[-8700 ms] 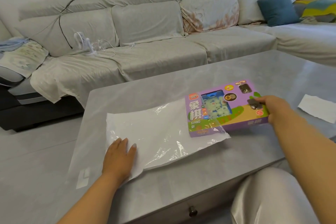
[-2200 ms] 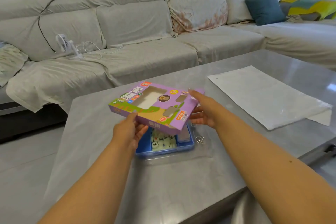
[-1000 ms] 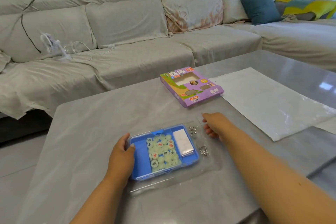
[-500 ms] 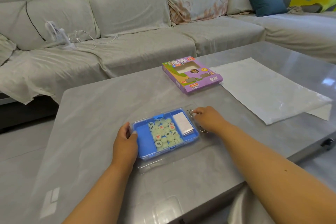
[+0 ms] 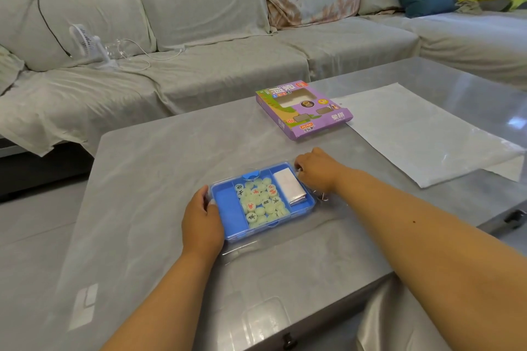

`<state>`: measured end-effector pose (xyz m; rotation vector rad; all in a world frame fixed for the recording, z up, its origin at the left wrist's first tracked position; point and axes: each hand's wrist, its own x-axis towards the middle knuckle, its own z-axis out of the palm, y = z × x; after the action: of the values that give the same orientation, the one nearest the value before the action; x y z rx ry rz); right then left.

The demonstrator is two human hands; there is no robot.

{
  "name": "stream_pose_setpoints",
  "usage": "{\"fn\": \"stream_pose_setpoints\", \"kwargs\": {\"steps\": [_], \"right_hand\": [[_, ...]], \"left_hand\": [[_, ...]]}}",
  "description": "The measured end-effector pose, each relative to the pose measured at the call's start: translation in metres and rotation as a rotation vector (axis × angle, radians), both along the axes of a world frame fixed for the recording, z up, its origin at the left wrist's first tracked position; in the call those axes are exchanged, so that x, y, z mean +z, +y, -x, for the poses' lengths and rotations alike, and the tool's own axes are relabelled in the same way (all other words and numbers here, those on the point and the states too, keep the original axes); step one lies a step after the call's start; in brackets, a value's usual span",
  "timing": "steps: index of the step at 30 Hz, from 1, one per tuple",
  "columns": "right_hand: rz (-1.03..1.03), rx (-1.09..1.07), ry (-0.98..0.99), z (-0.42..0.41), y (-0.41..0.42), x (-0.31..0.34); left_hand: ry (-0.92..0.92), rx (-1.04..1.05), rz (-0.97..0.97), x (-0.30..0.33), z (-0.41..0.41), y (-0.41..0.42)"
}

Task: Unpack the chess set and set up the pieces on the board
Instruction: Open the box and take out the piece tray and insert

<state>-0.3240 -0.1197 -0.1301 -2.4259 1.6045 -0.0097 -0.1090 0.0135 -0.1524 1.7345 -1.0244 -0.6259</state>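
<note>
Blue case [image 5: 228,205]: pale pieces [image 5: 261,202] middle compartment, folded sheet [image 5: 289,186] right.

Two bare forearms enter from the bottom edge; no sleeves reach the wrists or elbows in view. Left hand [image 5: 203,221] and right hand [image 5: 318,171]: no rings, watch or bracelets visible. Small dark mole [image 5: 413,222] on the right forearm. Shiny silvery-grey satin garment [image 5: 399,319] over the lap at lower right, smooth with soft folds.
</note>
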Motion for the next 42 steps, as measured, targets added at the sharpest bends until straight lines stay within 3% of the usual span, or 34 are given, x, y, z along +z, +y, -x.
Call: {"fn": "stream_pose_setpoints", "kwargs": {"steps": [5, 13, 20, 27, 38, 40, 42], "right_hand": [[-0.173, 0.06, -0.005, 0.01, -0.006, 0.019], [-0.181, 0.059, -0.187, 0.027, -0.014, 0.027], [-0.1, 0.066, 0.239, -0.001, -0.016, 0.022], [-0.24, 0.079, 0.241, 0.0, -0.018, 0.03], [-0.135, 0.046, -0.097, 0.015, -0.014, 0.018], [-0.115, -0.051, -0.299, 0.021, -0.02, 0.016], [-0.132, -0.291, -0.64, 0.03, -0.033, 0.014]], "left_hand": [[-0.017, -0.011, 0.013, -0.002, -0.001, -0.001], [-0.027, -0.013, 0.016, -0.004, -0.002, -0.005], [-0.035, -0.025, 0.034, -0.005, -0.002, -0.01], [-0.014, -0.019, 0.047, -0.002, 0.001, -0.009], [-0.007, -0.016, 0.045, 0.004, 0.004, -0.005], [-0.003, -0.017, 0.049, 0.006, 0.005, -0.004], [-0.008, -0.019, 0.049, 0.008, 0.007, -0.003]]}}
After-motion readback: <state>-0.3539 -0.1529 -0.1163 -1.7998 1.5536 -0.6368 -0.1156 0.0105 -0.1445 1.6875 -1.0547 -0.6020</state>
